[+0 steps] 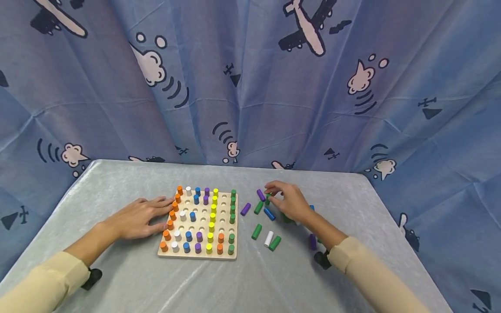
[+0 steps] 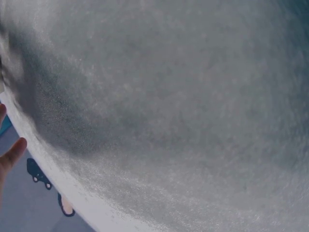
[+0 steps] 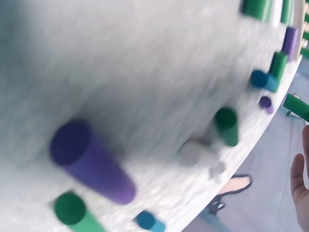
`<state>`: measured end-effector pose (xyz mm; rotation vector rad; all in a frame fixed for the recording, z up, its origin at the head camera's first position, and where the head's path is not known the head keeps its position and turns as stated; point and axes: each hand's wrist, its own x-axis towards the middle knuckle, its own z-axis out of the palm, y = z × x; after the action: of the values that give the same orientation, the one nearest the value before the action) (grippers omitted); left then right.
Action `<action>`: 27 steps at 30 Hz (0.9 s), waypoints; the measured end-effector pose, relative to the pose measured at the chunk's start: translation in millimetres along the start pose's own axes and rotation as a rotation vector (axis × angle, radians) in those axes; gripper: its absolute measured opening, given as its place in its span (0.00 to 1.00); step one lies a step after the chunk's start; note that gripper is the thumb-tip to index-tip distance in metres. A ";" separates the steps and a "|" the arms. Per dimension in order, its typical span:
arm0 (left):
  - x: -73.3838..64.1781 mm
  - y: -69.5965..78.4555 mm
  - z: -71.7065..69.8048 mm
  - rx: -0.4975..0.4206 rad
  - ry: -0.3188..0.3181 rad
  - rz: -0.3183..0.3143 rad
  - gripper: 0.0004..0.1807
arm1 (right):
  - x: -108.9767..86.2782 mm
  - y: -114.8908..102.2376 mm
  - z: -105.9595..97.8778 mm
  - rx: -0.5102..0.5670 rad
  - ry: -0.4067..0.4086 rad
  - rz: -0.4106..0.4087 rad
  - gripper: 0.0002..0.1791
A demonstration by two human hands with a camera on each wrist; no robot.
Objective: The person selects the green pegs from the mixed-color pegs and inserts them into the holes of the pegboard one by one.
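A wooden pegboard lies on the table, bearing upright pegs in orange, white, blue, purple, yellow and green; some holes between them are bare. My left hand touches the board's left edge with its fingers stretched out; only its fingertips show in the left wrist view. Right of the board, my right hand pinches a green peg between thumb and fingers, above the loose pegs. Near it lie a purple peg, a blue peg and a green peg.
More loose pegs lie nearer the front, among them a white peg and a green peg. A purple peg lies beside the right forearm, which partly hides others. Behind the grey-covered table hangs a blue patterned curtain.
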<state>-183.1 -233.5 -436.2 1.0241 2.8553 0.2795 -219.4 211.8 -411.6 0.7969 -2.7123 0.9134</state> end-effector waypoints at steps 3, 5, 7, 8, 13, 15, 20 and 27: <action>-0.4 -0.4 0.1 0.002 0.002 0.004 0.36 | -0.2 -11.7 4.0 0.032 -0.029 0.004 0.16; -0.6 -0.1 -0.5 0.000 0.003 0.011 0.37 | -0.5 -20.4 6.7 0.053 -0.055 0.006 0.16; -1.0 -0.1 -0.9 -0.002 0.005 0.013 0.37 | -1.1 -29.0 9.4 0.079 -0.082 0.007 0.17; -1.1 -0.2 -0.8 -0.002 0.004 0.015 0.37 | -1.5 -33.1 10.9 0.096 -0.094 0.003 0.17; -0.3 -0.5 -0.2 -0.002 0.003 0.008 0.36 | -3.2 -50.3 17.9 0.147 -0.154 -0.012 0.18; -0.1 -0.4 -0.1 -0.003 0.005 0.006 0.36 | -3.5 -55.8 20.2 0.157 -0.170 -0.016 0.18; 0.1 -0.9 0.6 -0.002 0.005 0.002 0.36 | -5.2 -64.7 27.0 0.191 -0.182 -0.048 0.18; -1.1 -0.5 0.0 -0.001 0.008 0.007 0.37 | -7.9 -73.5 40.8 0.176 -0.191 -0.102 0.17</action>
<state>-182.6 -234.5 -436.3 1.0353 2.8588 0.2866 -172.8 141.4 -409.1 1.0989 -2.7465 1.1173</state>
